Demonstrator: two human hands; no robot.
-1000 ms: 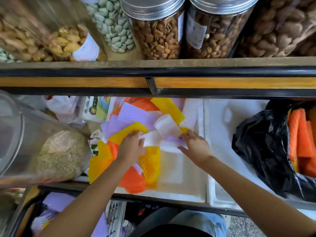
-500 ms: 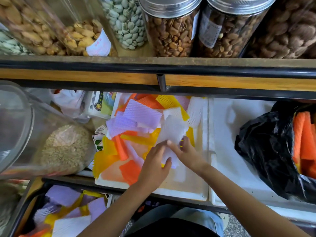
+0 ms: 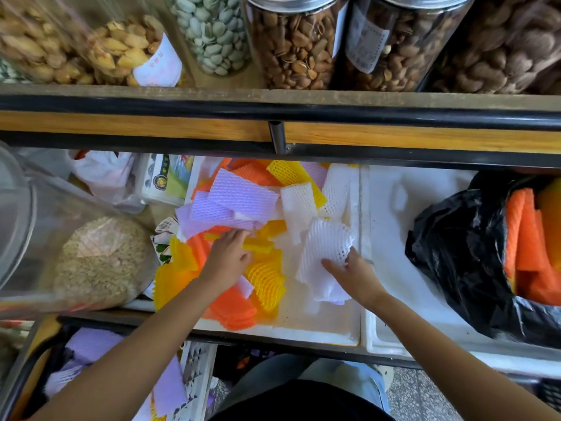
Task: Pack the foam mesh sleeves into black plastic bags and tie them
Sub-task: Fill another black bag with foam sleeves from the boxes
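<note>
Sorting carries on: the left grip (image 3: 227, 258) has drawn away leftward to the loose heap (image 3: 230, 202), fingers curled over a ribbed yellow foam sleeve (image 3: 261, 246), hold unclear. The right grip (image 3: 356, 275) alone pinches the soft, netted white foam mesh sleeves (image 3: 323, 253) above the white foam tray (image 3: 303, 331). Farther right, the crinkled black plastic bag (image 3: 455, 268) gapes untied, orange sleeves (image 3: 526, 238) inside.

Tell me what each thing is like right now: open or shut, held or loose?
black plastic bag, open, untied, orange sleeves inside.
white sleeves, pinched by the right hand.
left hand, on a yellow sleeve, grip unclear.
sleeve pile, loose in the white foam tray.
metal-lidded jars, closed.
</note>
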